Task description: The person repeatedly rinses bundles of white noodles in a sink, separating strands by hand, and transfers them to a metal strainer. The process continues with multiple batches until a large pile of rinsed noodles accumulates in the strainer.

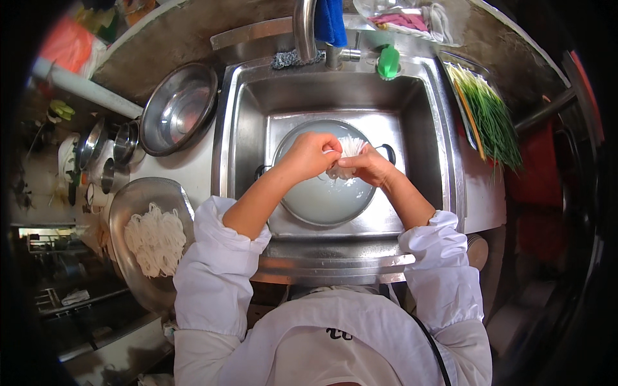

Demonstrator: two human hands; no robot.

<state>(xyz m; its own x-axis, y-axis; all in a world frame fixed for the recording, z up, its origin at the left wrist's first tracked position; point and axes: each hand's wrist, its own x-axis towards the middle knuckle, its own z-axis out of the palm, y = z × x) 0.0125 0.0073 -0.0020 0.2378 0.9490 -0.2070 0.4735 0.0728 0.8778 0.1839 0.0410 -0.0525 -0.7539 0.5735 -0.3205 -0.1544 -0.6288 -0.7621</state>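
Note:
Between my two hands is a bundle of white noodles (pixel 352 144), held over a round metal pan (pixel 324 221) of cloudy water. My left hand (pixel 311 154) comes in from the left, with thumb and fingertips pinched on the bundle's near side. From the right, my right hand (pixel 369 164) wraps around the bundle, its thumb towards the left fingertips. Some strands hang below the hands towards the water. The pan sits in the stainless steel sink (pixel 251 96), a dark handle showing at each side.
Noodle bundles (pixel 155 241) lie in a mesh basket (pixel 116 217) at left. Behind it stand a large metal bowl (pixel 181 111) and smaller pots. The faucet (pixel 305 34) arches over the sink's far edge, beside a green brush handle (pixel 388 62). Green onions (pixel 487 116) fill a tray on the right.

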